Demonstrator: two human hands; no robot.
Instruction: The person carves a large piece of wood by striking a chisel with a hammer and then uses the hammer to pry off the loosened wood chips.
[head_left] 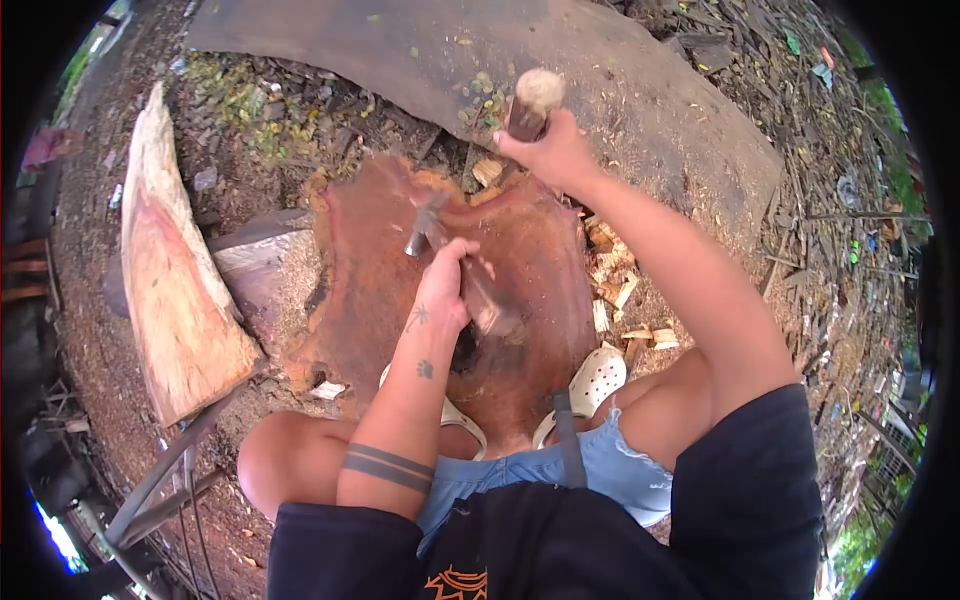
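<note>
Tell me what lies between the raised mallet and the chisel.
Head view: from the mallet down to the chisel, only a pale wood chip at the edge of the reddish slab, then bare wood.

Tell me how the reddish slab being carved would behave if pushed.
The reddish slab is broad solid wood, so probably heavy and stiff, hard to slide. It lies flat on the chip-strewn ground, so tipping seems unlikely. Its carved surface looks rough, not slippery.
</note>
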